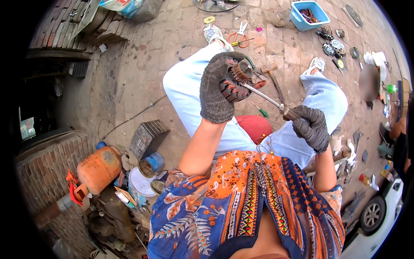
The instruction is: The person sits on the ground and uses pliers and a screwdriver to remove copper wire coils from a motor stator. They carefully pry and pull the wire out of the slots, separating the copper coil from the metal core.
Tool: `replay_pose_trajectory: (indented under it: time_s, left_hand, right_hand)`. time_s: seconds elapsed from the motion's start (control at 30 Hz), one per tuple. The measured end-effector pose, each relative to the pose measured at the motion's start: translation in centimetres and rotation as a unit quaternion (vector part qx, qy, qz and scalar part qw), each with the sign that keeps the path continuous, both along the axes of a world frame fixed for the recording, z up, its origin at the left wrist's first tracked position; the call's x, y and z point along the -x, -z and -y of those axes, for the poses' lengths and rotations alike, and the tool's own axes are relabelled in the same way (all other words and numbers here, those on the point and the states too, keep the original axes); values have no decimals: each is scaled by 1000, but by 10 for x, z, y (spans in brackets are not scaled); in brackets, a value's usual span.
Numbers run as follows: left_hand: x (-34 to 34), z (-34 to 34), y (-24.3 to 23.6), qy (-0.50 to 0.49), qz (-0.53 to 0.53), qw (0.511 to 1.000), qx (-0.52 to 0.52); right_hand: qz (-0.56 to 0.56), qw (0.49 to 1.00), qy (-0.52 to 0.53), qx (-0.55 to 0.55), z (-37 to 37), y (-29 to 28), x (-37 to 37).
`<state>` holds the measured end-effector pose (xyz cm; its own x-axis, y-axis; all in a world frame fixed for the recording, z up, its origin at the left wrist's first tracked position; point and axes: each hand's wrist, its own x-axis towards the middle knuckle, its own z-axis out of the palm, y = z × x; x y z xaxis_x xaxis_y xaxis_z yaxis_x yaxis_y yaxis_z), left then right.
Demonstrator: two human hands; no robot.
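Observation:
My left hand (212,93), in a dark grey knit glove, is closed round a motor armature (235,90) with dark red windings and a copper-coloured commutator. A screwdriver (268,98) with a long metal shaft is gripped by its handle in my right hand (314,130), gloved the same way. The shaft slants up to the left, and its tip meets the armature below the commutator; the exact contact point is too small to tell. Both hands are above my spread knees, over a red seat (254,126). Beyond the shaft, a hammer (274,81) lies on the brick ground.
Orange-handled scissors (239,36) lie by my left foot. A blue basin (297,22) of parts stands ahead, with motor pieces (335,46) to its right. An orange gas cylinder (99,169) and cans are at left. Another person sits at the right edge, near a white car (390,207).

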<state>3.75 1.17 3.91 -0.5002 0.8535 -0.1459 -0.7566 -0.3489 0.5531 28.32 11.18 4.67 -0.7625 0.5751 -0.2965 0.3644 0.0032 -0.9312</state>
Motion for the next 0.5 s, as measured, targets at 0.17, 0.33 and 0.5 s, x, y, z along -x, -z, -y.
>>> replay_pose_trajectory:
  time_s: [0.17,0.33,0.5]
  left_hand:
    - [3,-3,13,50,61,997,-8]
    - [5,-2,13,98,93,990,-32]
    - [10,-2,25,118,109,987,-14]
  right_hand:
    - [-8,999,-14,-28,-2,5,0]
    - [-24,998,-28,-47,-8,19,-3]
    - [-11,999,-39,-33,-13,23,1]
